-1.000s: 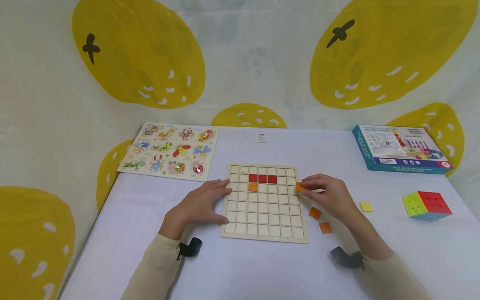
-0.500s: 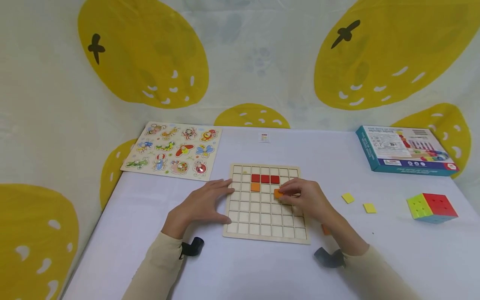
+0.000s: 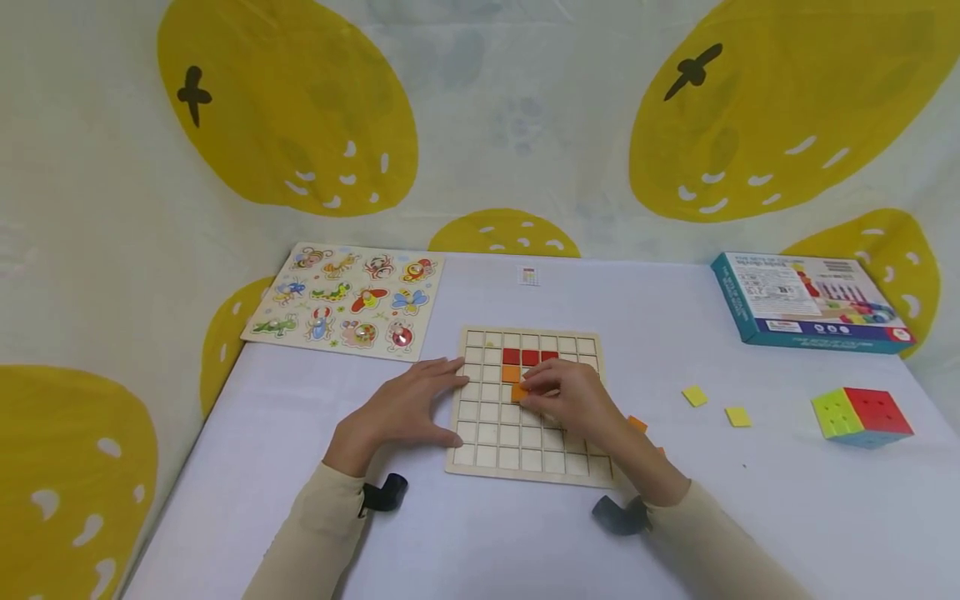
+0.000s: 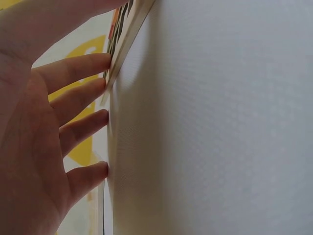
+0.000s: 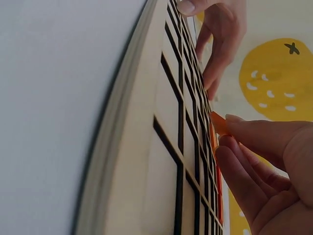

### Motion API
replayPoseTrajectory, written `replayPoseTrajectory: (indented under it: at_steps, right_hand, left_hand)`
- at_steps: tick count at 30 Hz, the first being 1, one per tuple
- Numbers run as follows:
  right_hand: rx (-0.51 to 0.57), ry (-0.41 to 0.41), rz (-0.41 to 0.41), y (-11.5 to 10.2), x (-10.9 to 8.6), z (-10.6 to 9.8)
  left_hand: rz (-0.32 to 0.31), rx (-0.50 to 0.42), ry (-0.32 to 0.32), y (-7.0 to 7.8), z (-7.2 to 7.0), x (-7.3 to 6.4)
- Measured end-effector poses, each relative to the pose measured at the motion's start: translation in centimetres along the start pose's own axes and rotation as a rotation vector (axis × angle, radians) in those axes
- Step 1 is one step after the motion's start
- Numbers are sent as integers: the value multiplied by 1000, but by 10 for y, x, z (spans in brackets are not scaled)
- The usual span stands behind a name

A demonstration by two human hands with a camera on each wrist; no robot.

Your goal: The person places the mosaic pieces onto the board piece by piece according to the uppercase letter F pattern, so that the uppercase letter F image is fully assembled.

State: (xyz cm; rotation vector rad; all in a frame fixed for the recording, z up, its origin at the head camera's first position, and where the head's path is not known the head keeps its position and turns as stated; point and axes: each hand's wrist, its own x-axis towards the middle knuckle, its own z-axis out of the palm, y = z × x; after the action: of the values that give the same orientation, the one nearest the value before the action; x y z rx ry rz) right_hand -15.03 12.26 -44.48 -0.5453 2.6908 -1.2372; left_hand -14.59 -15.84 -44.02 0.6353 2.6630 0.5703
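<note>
Lying just left of the right hand (image 3: pixel 573 400), an orange tile (image 3: pixel 518 393) is now pinched, tilted | held over the grid board (image 3: pixel 509 435), on the near side of the seated tile (image 3: pixel 511 374) | board's left edge is touched by the left hand (image 3: pixel 399 405), unclenched

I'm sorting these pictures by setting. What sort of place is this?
Probably a tabletop play area, though the pictures don't show whether at home or elsewhere. On the white table lie a bug picture board, a gridded wooden board and a colourful cube.
</note>
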Motion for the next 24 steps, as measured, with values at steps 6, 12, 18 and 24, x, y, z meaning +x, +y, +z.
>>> replayPoseTrajectory:
  at_steps: [6,12,18,24]
  right_hand:
    - [-10,8,-3,-2,2,8]
    - [-33,27,-19,-2,3,11]
    - [-43,30,-17,-2,4,12]
    - [-86,22,-17,-2,6,14]
  left_hand:
    - [-2,1,-3,1,-1,0]
    - [0,2,-3,1,-1,1]
    - [-2,7,-2,1,0,1]
    - [-4,5,-4,1,0,1]
